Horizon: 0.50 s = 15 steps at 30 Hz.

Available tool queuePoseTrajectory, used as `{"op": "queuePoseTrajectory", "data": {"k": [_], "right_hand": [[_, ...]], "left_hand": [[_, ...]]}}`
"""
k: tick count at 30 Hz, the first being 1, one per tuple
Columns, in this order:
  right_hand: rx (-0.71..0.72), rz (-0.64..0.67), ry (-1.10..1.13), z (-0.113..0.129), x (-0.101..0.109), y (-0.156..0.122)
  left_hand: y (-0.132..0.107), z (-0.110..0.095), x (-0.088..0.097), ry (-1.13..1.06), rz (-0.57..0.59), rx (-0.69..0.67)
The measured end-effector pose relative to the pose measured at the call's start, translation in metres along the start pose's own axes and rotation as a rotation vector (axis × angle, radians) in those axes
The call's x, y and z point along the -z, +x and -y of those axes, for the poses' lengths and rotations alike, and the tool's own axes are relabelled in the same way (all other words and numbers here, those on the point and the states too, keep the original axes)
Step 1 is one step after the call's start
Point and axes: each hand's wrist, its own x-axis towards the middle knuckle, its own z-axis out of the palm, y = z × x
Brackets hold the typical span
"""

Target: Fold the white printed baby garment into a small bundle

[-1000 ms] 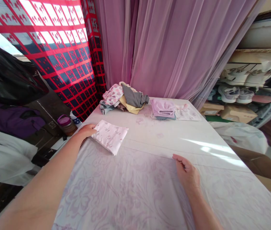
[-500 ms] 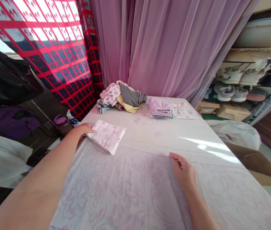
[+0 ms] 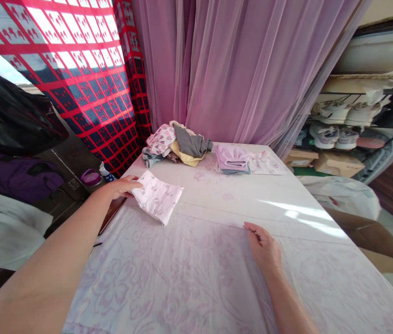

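Note:
My left hand (image 3: pixel 122 187) grips the left edge of a folded pale pink printed cloth (image 3: pixel 157 196) and lifts that side slightly off the table (image 3: pixel 217 278). The table is covered with a white sheet with faint lilac flowers. My right hand (image 3: pixel 264 246) rests on the sheet near the middle, fingers curled loosely and pressed on the fabric, holding nothing I can make out.
A heap of unfolded small clothes (image 3: pixel 177 144) lies at the table's far end, with a folded lilac stack (image 3: pixel 233 158) to its right. Pink curtains (image 3: pixel 245 69) hang behind. A shoe rack (image 3: pixel 356 125) and cardboard boxes (image 3: pixel 366 232) stand right; a purple-lidded jar (image 3: pixel 91 178) sits left.
My left hand has raised the near-left edge of the folded pink cloth a little. My right hand stays in place on the sheet.

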Motion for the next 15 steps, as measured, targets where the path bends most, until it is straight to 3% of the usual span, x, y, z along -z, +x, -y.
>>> {"op": "queuePoseTrajectory", "data": {"k": [4,7,10,12,15], "right_hand": [[0.167,0.048,0.063,0.039,-0.006,-0.004],[0.403,0.180,0.149,0.098,-0.019,-0.006],[0.544,0.317,0.231,0.160,-0.038,-0.003],[0.543,0.360,0.243,0.190,-0.050,0.000],[0.438,0.374,0.311,0.208,-0.063,0.002]], "left_hand": [[-0.034,-0.032,-0.004,-0.331,0.106,-0.085],[-0.055,-0.060,-0.021,-0.387,0.093,-0.167],[-0.072,-0.086,-0.041,-0.399,0.091,-0.231],[-0.084,-0.099,-0.052,-0.404,0.100,-0.248],[-0.100,-0.114,-0.063,-0.466,0.176,-0.299]]}}
